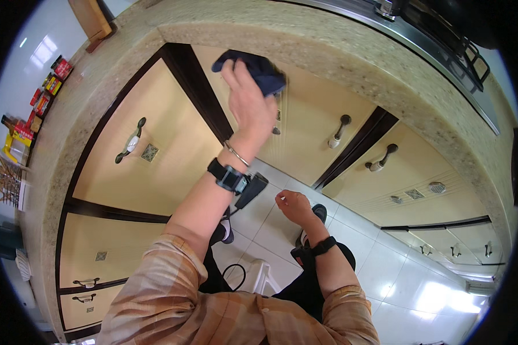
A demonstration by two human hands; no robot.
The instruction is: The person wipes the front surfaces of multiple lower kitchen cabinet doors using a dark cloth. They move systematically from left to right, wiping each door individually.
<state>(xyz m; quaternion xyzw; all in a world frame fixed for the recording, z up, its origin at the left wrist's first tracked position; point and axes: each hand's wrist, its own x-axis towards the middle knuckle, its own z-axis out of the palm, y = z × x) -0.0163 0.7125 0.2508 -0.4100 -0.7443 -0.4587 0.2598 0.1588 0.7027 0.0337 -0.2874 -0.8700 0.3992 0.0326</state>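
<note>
My left hand point(252, 103) holds a folded dark blue cloth point(257, 71) against the upper part of a cream cabinet door point(302, 103), just below the edge of the speckled stone countertop point(328, 64). The fingers lie over the cloth, and part of the door's trim is hidden behind the hand. Lower and to the right, my right hand point(294, 207) hangs above the tiled floor with its fingers curled; whether anything is inside them cannot be told.
Cabinet doors with protruding handles point(340, 131) curve around me. A gas stove point(440, 43) is set in the counter at upper right. Jars point(52, 84) and a wooden board point(90, 19) stand at the left wall. A white plastic stool point(261, 276) is below me.
</note>
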